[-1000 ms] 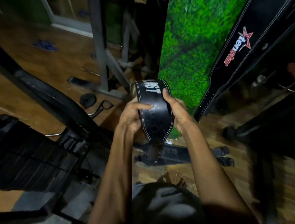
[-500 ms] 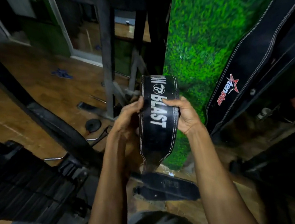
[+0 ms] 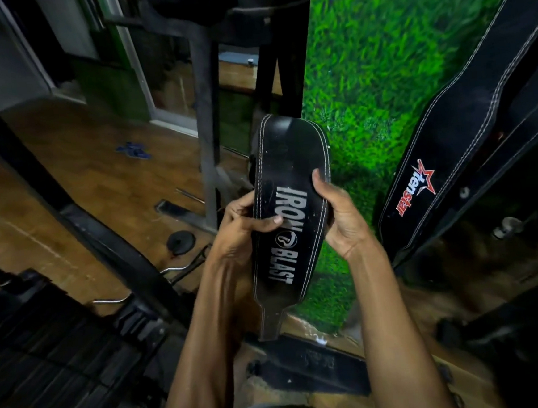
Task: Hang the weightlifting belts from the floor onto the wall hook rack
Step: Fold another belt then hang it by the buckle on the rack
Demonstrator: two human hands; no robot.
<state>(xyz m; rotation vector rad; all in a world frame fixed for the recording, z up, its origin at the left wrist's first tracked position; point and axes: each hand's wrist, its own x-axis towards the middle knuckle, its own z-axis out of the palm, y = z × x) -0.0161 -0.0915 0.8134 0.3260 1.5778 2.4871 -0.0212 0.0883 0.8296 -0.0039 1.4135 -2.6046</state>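
I hold a black leather weightlifting belt (image 3: 286,176) with white stitching and "IRON BLAST" lettering upright in front of me. My left hand (image 3: 242,230) grips its left edge with the thumb across the lettering. My right hand (image 3: 339,217) grips its right edge. The belt's narrow end hangs down between my forearms. A second black belt with a red star logo (image 3: 467,117) hangs along the green grass-textured wall (image 3: 379,66) at the right. Another black belt (image 3: 309,369) lies on the floor below my hands. The hook rack is out of view.
A black metal machine frame (image 3: 206,118) stands just left of the belt, with a slanted black beam (image 3: 79,218) crossing the wooden floor (image 3: 104,171). A small weight plate (image 3: 180,242) and a metal handle (image 3: 182,268) lie on the floor. Dark gym equipment fills the lower left and right.
Both hands have lifted the belt higher and unfolded it, so its rounded wide top and the full lettering now show. The view has tilted upward along the wall.
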